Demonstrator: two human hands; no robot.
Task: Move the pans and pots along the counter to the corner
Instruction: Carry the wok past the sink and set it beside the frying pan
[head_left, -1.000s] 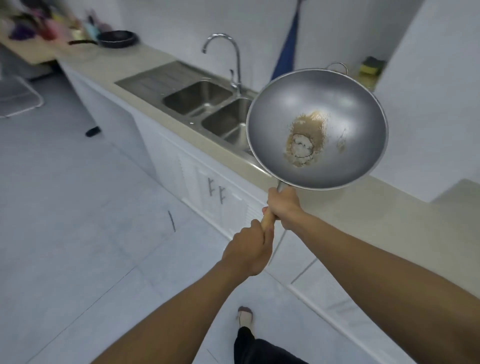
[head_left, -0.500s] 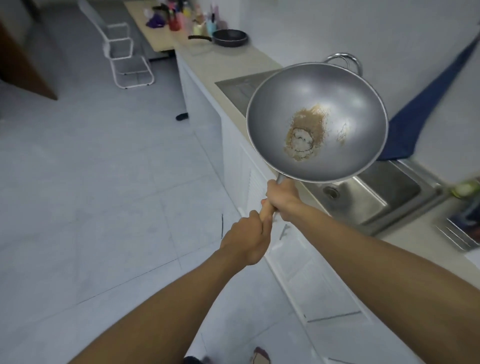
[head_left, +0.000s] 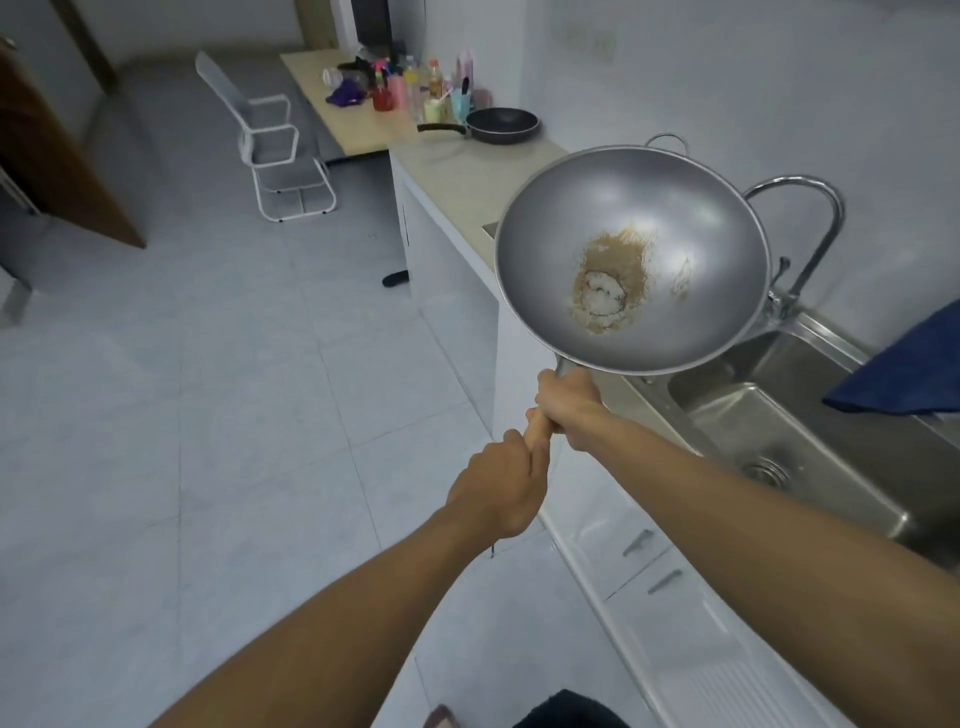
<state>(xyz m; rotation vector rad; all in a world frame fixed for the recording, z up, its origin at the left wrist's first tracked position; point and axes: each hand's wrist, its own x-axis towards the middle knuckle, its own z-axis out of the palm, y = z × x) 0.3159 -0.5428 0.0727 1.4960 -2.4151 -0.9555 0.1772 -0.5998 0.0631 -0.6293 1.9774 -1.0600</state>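
Steel wok (head_left: 675, 228) in L hand (head_left: 496, 486), R hand (head_left: 571, 405), by tap (head_left: 823, 249); blk pan (head_left: 501, 124) ahead.

One wok (head_left: 631, 260) and one black frying pan (head_left: 501, 126) are counted, two pans in all. Two hands are seen, the left hand (head_left: 498, 488) and the right hand (head_left: 569, 405). One counter (head_left: 457, 176), one sink (head_left: 779, 431) and one faucet (head_left: 810, 218) are counted. One white chair (head_left: 275, 156) and one blue cloth (head_left: 904, 369) are noted. Two cabinet handles (head_left: 638, 542) are seen. The bottles and cups (head_left: 415, 88) are too crowded to be counted.
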